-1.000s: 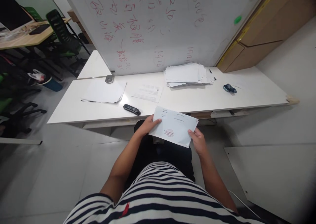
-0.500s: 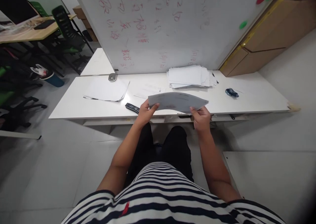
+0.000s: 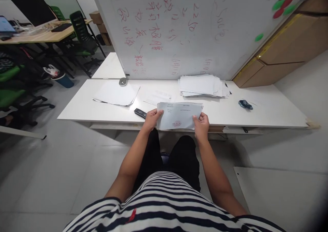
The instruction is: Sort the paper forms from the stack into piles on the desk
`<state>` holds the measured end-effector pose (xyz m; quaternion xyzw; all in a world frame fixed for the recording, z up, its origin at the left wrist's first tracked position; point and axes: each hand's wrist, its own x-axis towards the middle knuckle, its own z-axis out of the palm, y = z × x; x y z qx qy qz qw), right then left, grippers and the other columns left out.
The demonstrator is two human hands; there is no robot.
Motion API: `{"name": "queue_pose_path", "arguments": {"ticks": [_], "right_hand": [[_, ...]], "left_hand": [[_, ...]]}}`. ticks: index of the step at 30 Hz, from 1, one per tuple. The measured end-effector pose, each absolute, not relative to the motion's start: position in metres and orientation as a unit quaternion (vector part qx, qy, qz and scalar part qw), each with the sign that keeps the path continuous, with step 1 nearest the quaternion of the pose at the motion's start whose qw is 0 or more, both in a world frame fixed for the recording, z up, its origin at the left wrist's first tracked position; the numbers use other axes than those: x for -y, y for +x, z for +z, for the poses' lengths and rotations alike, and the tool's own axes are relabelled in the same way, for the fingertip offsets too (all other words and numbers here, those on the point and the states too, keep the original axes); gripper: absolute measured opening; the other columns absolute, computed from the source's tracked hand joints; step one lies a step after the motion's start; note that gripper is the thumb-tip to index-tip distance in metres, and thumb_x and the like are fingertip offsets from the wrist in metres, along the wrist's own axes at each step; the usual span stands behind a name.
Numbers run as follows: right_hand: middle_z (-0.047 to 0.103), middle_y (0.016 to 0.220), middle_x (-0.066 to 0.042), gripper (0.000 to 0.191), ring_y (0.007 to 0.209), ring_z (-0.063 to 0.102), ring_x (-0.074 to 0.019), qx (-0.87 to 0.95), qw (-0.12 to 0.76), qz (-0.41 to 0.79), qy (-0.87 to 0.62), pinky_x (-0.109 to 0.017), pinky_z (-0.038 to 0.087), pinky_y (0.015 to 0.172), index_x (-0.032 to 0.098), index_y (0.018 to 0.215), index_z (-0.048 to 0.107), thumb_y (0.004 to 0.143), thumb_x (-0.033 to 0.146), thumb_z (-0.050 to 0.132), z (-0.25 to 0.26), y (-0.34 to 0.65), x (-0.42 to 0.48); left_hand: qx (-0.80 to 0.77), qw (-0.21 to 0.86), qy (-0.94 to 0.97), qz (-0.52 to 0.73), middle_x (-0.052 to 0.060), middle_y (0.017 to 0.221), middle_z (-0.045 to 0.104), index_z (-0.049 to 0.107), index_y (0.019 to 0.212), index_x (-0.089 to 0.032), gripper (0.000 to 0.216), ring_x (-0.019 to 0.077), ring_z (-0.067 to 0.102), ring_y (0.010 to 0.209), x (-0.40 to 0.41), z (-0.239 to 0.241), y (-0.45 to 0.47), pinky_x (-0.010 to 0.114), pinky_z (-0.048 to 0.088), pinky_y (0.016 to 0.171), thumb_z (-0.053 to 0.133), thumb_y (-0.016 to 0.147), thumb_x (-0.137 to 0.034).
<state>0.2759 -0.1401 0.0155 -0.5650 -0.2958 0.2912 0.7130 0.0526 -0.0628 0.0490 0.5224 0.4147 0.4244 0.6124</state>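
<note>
I hold a printed sheet of paper (image 3: 176,116) with a red stamp over the front edge of the white table (image 3: 84,111). My left hand (image 3: 151,118) grips its left edge, fingers closed round it. My right hand (image 3: 201,124) pinches its right edge. A black stapler (image 3: 140,113) lies on the table just left of my left hand. Another printed sheet (image 3: 159,97) lies flat just beyond the one I hold.
A stack of white papers (image 3: 202,85) sits at the back by the whiteboard (image 3: 184,27). More loose sheets (image 3: 116,95) lie at the left, a grey round object (image 3: 123,81) behind them. A dark blue object (image 3: 245,104) lies at the right. Office chairs (image 3: 82,37) stand far left.
The sheet has gone from near my lap up over the table edge, tipped flat, and now faces me again. My view has shifted so the table sits lower.
</note>
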Motion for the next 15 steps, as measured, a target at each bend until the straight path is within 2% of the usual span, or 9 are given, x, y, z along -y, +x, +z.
{"name": "queue_pose_path", "arguments": {"ticks": [5, 8, 11, 15], "right_hand": [[0.069, 0.094, -0.004, 0.036, 0.087, 0.063, -0.0164, 0.286, 0.712, 0.328, -0.551, -0.033, 0.049, 0.083, 0.019, 0.093, 0.058, 0.068, 0.040, 0.073, 0.018, 0.280, 0.152], [0.069, 0.088, -0.002, 0.036, 0.081, 0.063, -0.0148, 0.261, 0.722, 0.340, -0.543, -0.032, 0.050, 0.081, 0.019, 0.089, 0.059, 0.065, 0.039, 0.076, 0.018, 0.281, 0.158], [0.069, 0.090, -0.002, 0.038, 0.081, 0.063, -0.0147, 0.233, 0.734, 0.354, -0.531, -0.033, 0.050, 0.082, 0.019, 0.089, 0.061, 0.062, 0.037, 0.079, 0.020, 0.283, 0.162], [0.071, 0.092, -0.003, 0.037, 0.085, 0.065, -0.0170, 0.235, 0.727, 0.383, -0.520, -0.036, 0.050, 0.086, 0.020, 0.090, 0.062, 0.061, 0.035, 0.079, 0.021, 0.286, 0.167]], "left_hand": [[-0.444, 0.584, 0.518, 0.441, 0.000, 0.072, 0.062, 0.065, 0.080, -0.015, 0.043, 0.0126, 0.055, 0.066, 0.069, 0.070, 0.052, 0.025, 0.044, 0.061, 0.072, 0.065, -0.054], [-0.444, 0.550, 0.558, 0.435, 0.000, 0.070, 0.060, 0.064, 0.077, -0.015, 0.043, 0.0125, 0.053, 0.068, 0.077, 0.083, 0.050, 0.024, 0.043, 0.061, 0.062, 0.073, -0.058], [-0.402, 0.563, 0.598, 0.405, 0.001, 0.074, 0.061, 0.065, 0.080, -0.015, 0.046, 0.0134, 0.053, 0.073, 0.081, 0.093, 0.046, 0.024, 0.044, 0.066, 0.053, 0.080, -0.059], [-0.405, 0.553, 0.603, 0.409, 0.000, 0.070, 0.057, 0.062, 0.073, -0.015, 0.040, 0.0125, 0.051, 0.070, 0.078, 0.093, 0.045, 0.024, 0.041, 0.064, 0.060, 0.076, -0.055]]}}
